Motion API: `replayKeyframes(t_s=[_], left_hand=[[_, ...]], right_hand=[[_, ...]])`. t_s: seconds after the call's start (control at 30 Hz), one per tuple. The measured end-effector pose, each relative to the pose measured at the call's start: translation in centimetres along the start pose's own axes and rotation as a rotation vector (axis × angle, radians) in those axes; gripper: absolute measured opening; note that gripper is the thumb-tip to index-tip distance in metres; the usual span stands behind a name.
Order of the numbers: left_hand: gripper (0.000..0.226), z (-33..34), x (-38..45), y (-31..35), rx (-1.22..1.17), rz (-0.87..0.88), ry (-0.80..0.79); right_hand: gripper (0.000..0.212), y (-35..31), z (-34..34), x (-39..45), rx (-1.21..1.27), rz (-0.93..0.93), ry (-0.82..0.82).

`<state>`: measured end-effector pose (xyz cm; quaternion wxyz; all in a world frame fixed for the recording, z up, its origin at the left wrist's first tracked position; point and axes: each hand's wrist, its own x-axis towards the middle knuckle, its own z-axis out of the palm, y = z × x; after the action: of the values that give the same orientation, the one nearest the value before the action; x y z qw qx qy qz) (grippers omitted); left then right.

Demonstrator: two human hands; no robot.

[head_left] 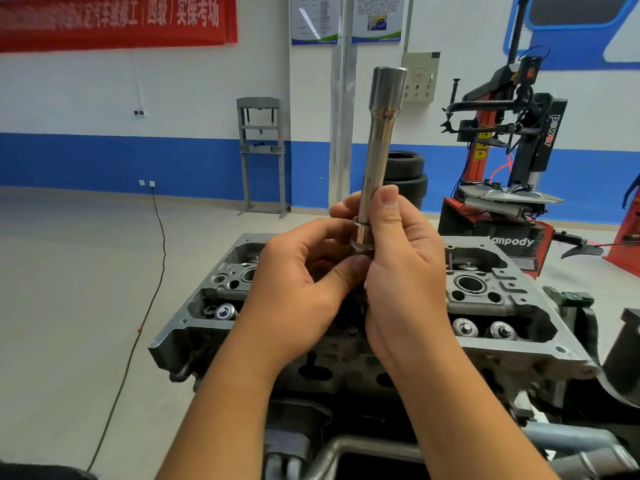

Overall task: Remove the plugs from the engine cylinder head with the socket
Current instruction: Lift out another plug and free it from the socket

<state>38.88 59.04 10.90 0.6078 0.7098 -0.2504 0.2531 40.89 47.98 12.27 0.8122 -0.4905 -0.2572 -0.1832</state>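
workshop floor behind; i hold the socket [375, 161] upright above the cylinder head [502, 289], both hands (left [301, 275], right [405, 271]) pinching its lower end; plug removal looks pending.

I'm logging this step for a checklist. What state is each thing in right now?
socket: upright, lifted above the head, held at its lower end
left hand: grips the socket's base
right hand: grips the socket's shaft
cylinder head: uncovered, valve springs exposed
plugs: hidden, cannot tell
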Motion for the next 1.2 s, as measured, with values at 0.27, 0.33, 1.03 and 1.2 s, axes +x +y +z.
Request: replayKeyframes(t_s=[0.27, 0.33, 1.03, 1.2], left_hand=[[0.022, 0.33, 0.08, -0.36, 0.069, 0.031, 0.016], [0.025, 0.17, -0.05, -0.19, 0.008, 0.045, -0.046], [0.033, -0.02, -0.31, -0.33, 0.122, 0.024, 0.064], [0.031, 0.01, -0.23, -0.2, 0.124, 0.011, 0.019]], right_hand=[[0.032, -0.24, 0.03, -0.26, -0.03, -0.039, 0.031], [0.039, -0.19, -0.02, -0.12, -0.064, -0.042, 0.036], [0.038, -0.39, 0.23, -0.39, -0.014, 0.013, 0.009], [0.037, -0.23, 0.13, -0.42, -0.044, -0.024, 0.028]])
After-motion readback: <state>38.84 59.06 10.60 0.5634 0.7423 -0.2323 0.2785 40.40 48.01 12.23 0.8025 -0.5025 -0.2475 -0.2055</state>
